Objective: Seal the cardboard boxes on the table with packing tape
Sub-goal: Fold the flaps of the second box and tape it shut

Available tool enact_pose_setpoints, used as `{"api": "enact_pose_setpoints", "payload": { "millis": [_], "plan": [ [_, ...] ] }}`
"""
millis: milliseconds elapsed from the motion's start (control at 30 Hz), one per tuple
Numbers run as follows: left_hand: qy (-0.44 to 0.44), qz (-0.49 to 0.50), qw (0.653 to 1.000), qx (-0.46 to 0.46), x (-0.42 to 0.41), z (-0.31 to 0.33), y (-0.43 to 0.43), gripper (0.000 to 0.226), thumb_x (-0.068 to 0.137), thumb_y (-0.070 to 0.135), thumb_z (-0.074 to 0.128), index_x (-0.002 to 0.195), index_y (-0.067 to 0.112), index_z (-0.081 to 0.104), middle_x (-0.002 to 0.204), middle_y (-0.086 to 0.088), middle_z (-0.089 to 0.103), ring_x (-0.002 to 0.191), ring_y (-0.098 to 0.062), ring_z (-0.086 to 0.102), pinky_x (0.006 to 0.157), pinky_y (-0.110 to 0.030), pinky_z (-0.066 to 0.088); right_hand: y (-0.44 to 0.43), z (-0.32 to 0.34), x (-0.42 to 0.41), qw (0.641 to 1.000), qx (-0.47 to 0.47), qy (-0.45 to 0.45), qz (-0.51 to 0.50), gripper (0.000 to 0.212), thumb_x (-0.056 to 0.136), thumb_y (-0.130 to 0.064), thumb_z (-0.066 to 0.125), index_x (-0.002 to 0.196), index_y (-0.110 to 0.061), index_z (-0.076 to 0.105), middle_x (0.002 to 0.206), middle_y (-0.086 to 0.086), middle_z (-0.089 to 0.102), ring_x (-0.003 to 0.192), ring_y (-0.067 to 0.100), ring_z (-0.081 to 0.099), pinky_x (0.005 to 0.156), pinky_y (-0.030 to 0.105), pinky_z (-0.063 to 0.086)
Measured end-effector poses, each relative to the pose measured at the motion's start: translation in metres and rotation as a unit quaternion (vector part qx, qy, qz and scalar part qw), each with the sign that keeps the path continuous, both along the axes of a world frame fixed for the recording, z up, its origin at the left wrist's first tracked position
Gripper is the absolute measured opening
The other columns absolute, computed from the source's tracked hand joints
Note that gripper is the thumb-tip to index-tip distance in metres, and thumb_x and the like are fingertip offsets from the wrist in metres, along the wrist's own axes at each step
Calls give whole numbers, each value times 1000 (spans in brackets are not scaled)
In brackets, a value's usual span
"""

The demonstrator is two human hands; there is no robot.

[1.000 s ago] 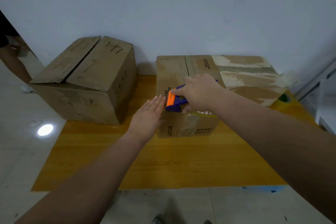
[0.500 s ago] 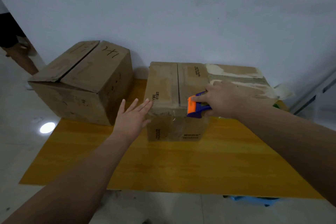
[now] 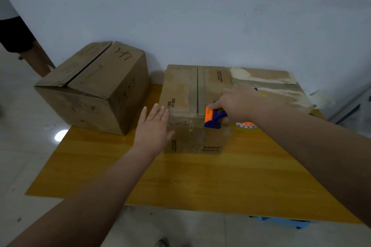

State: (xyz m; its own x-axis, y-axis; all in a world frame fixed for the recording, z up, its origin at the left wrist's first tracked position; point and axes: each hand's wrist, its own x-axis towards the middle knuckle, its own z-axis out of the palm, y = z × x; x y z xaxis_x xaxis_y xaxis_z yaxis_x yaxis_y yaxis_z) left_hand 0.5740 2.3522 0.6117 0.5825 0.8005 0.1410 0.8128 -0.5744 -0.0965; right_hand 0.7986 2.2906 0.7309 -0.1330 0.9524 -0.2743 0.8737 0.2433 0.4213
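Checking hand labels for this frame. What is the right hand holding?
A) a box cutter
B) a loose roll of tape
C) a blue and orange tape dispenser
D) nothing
C: the right hand grips a blue and orange tape dispenser at the front top edge of the middle cardboard box, while the left hand lies open and flat at that box's left front corner.

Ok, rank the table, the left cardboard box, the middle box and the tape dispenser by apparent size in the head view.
1. Table
2. Left cardboard box
3. Middle box, fairly close to the left one, though it stands nearer the camera, so unsure
4. Tape dispenser, partly hidden by the right hand
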Motion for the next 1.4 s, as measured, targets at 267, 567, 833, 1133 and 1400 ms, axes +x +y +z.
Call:
{"api": "enact_pose_setpoints", "payload": {
  "millis": [267,567,833,1133,1400],
  "plan": [
    [-54,-54,995,-67,52,-1,-23,74,95,42,46,151,16,5,159,-3,5,145,-16,1,114,-31,-6,-1,-7,7,999,19,26,-3,46,87,-52,55,131,-45,44,90,-2,41,78,19,40,67,31,34],
    [0,-57,997,-51,48,7,-21,71,96,44,43,151,20,3,159,-1,8,145,-14,5,117,-38,-4,-17,13,19,992,101,-18,66,78,82,-69,49,147,-44,15,124,8,46,111,26,47,86,36,36],
    [-1,-42,997,-59,50,4,-27,73,97,43,42,151,20,-1,159,-1,2,145,-15,-1,118,-38,-5,-60,9,83,998,48,-17,-38,65,88,-65,46,145,-48,18,125,3,48,112,24,48,88,35,37],
    [41,-4,998,-51,64,8,-34,76,92,62,33,149,31,-5,158,-10,7,145,-25,5,114,-52,-5,-52,-17,79,997,58,-30,-42,60,91,-57,48,144,-43,25,127,5,48,114,27,48,92,39,40],
    [122,70,988,-55,117,12,-56,94,79,80,26,145,32,-19,152,-30,-5,140,-47,-3,102,-69,-10,-51,-14,73,997,54,-28,-43,55,92,-51,51,141,-40,30,121,6,51,111,28,50,90,39,42]
  ]
}}
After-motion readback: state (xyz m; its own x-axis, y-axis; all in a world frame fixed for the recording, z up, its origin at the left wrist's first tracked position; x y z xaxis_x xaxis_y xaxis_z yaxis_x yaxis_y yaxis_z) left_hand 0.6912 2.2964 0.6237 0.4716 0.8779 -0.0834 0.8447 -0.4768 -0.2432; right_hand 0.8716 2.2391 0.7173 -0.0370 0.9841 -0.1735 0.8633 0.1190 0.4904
